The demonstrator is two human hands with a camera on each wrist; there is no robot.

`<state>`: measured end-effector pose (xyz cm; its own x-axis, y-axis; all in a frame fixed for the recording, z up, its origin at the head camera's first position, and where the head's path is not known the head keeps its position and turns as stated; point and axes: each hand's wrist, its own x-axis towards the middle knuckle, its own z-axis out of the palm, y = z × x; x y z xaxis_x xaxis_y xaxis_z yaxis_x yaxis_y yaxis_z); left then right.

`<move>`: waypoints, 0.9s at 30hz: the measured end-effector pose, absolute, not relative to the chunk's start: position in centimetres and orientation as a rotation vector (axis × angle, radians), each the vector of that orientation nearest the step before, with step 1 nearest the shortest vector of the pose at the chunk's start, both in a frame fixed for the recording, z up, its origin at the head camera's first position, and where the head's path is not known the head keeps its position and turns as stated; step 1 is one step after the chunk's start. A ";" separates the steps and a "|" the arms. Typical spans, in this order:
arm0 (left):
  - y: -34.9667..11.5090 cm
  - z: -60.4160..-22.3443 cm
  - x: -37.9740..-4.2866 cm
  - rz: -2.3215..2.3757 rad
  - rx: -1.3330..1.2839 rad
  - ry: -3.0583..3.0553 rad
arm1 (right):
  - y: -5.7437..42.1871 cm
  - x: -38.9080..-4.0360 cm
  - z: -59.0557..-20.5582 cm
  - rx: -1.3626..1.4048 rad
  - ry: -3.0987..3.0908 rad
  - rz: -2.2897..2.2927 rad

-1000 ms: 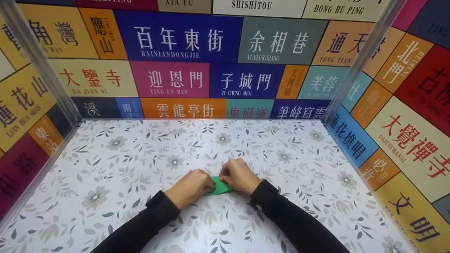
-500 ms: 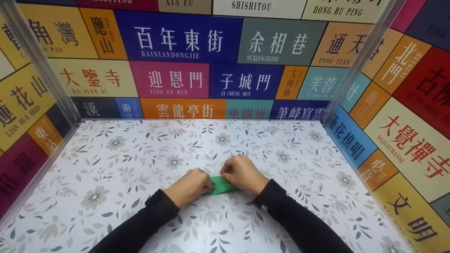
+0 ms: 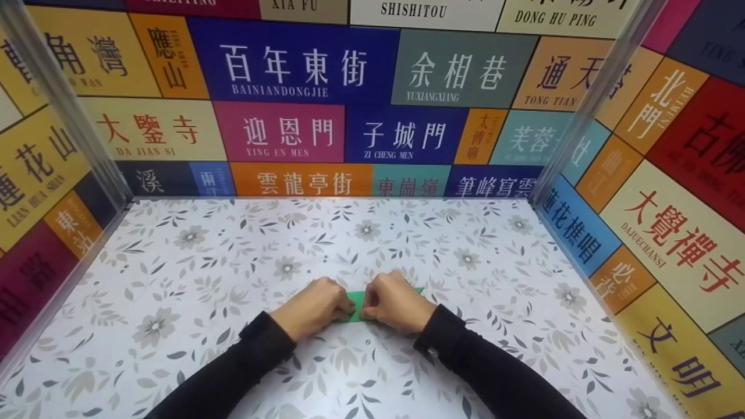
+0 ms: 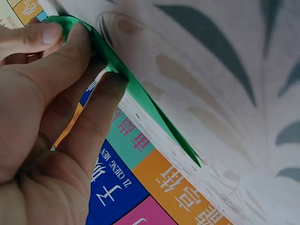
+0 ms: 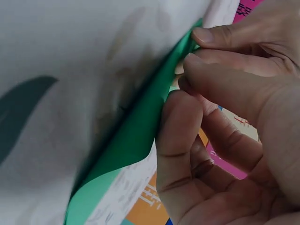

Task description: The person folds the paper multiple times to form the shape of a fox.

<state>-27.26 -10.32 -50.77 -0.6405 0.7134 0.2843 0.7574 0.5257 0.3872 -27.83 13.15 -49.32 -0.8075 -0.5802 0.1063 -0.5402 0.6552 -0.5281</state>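
Note:
A folded strip of green paper (image 3: 355,302) lies on the patterned tabletop between both hands. My left hand (image 3: 314,307) holds its left part, the fingers curled and the thumb against the paper (image 4: 140,101) in the left wrist view. Close beside it, my right hand (image 3: 398,304) pinches near the paper's middle with thumb and index finger. A green corner sticks out beyond the right hand. In the right wrist view, a loose flap of the paper (image 5: 126,140) bends out with a lighter green underside. The fingers hide much of the fold.
A white tabletop (image 3: 233,244) with grey flowers and leaves spreads around the hands. Walls of coloured panels with Chinese lettering (image 3: 297,61) close it in at the back, left and right. Clear strips (image 3: 582,116) run up the corners.
My right hand shifted slightly right and up, then came back left and down, nearer to the left hand. A green corner now shows beyond it. The left hand stays nearly in place.

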 end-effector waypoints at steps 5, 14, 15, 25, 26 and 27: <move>-10.3 -50.7 -27.3 -0.745 -1.292 -2.671 | 13.0 -27.8 -49.6 -0.923 2.776 -0.873; -10.3 -50.6 -27.1 -0.767 -1.291 -2.647 | 12.9 -27.7 -49.6 -0.980 2.808 -0.850; -10.3 -50.7 -27.0 -0.772 -1.285 -2.651 | 12.9 -27.7 -49.7 -0.990 2.811 -0.849; -10.4 -50.7 -27.1 -0.777 -1.267 -2.673 | 13.1 -27.7 -50.1 -0.975 2.799 -0.864; -10.4 -50.7 -27.2 -0.774 -1.268 -2.674 | 13.2 -27.7 -50.1 -0.974 2.799 -0.866; -10.4 -50.7 -27.2 -0.768 -1.267 -2.677 | 13.3 -27.7 -50.1 -0.976 2.802 -0.866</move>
<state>-27.21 -10.38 -50.72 -0.6544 0.7029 0.2787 0.7438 0.5320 0.4047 -27.72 13.30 -50.08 -0.7995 -0.5864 0.1303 -0.5577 0.6439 -0.5238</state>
